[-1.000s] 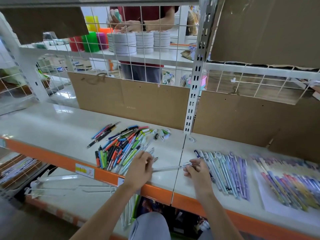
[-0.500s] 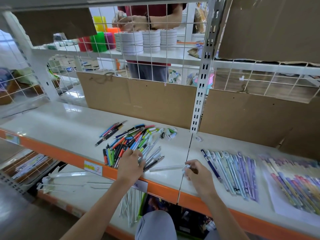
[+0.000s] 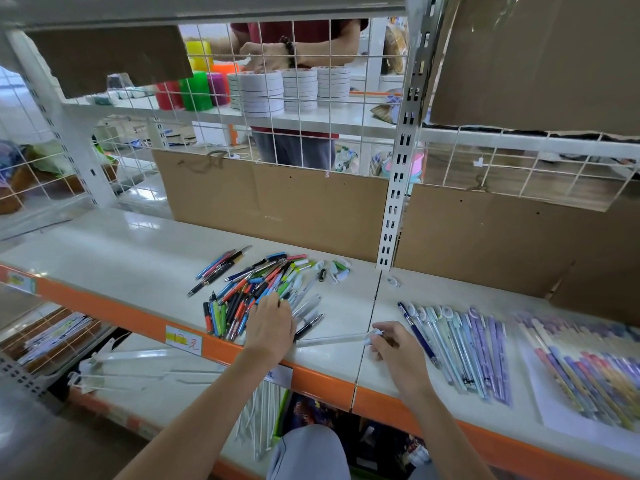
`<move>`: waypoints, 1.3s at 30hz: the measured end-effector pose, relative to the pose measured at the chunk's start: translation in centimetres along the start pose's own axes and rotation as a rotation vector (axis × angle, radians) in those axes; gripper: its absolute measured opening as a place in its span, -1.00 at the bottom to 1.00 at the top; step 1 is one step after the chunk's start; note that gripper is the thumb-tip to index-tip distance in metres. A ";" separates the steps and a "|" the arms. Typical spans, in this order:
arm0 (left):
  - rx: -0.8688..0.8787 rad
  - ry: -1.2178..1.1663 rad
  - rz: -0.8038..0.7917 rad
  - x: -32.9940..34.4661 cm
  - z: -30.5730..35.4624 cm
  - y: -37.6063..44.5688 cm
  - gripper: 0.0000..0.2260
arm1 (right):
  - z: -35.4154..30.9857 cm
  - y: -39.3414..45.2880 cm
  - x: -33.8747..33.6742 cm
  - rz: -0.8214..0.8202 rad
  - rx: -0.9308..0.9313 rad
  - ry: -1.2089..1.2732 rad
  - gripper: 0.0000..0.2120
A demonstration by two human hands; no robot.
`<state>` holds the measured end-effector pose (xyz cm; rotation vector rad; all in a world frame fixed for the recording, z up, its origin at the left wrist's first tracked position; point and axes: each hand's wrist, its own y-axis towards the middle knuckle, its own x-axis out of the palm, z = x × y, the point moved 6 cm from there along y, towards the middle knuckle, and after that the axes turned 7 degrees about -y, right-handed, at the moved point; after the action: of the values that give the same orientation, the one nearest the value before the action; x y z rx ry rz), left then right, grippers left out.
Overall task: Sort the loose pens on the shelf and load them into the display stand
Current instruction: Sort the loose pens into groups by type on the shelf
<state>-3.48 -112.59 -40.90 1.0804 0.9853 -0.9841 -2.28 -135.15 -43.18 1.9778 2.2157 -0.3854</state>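
A heap of loose coloured pens (image 3: 256,292) lies on the white shelf (image 3: 121,251) with its orange front edge. My left hand (image 3: 270,327) rests on the heap's near side, fingers reaching among the pens. My right hand (image 3: 391,344) pinches the capped end of a clear white pen (image 3: 332,339) that lies across the shelf toward my left hand. To the right lies a sorted row of pale blue and purple pens (image 3: 460,344). Farther right, more patterned pens (image 3: 588,368) lie on a white sheet. No display stand is visible.
Cardboard panels (image 3: 277,209) back the shelf, split by a white slotted upright (image 3: 394,209). A few small white and green caps (image 3: 337,270) lie behind the heap. Beyond the wire grid a person stands by stacked tape rolls (image 3: 277,91). Clear plastic strips (image 3: 138,372) lie on the lower shelf.
My left hand let go of the clear pen's left end and moved onto the loose heap. My right hand kept its hold on the pen's capped end. The view tilted slightly.
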 end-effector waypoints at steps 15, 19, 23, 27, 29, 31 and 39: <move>0.246 -0.643 -0.061 1.8 3.8 -2.3 -0.96 | 0.8 0.3 -1.1 0.127 0.095 0.306 -0.89; 0.238 -0.649 -0.067 1.9 3.8 -2.4 -0.95 | 1.0 0.3 -1.4 0.163 0.097 0.352 -0.88; 0.236 -0.637 -0.069 1.8 3.8 -2.4 -0.94 | 0.7 0.2 -1.1 0.113 0.076 0.300 -0.87; 0.241 -0.653 -0.093 1.8 3.9 -2.5 -0.93 | 0.7 0.2 -1.2 0.122 0.085 0.282 -0.87; 0.252 -0.647 -0.095 1.8 4.1 -2.5 -0.95 | 0.6 0.2 -1.0 0.098 0.079 0.260 -0.88; 0.284 -0.622 -0.071 1.8 4.1 -2.5 -0.88 | 0.3 0.2 -0.7 0.039 0.056 0.211 -0.88; 0.269 -0.660 -0.038 1.8 3.9 -2.2 -0.87 | -0.1 0.4 -0.1 -0.008 0.001 0.093 -0.93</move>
<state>-4.53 -117.06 -42.36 0.8572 0.3404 -1.4117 -1.86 -135.18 -43.11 2.0275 2.2791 -0.3019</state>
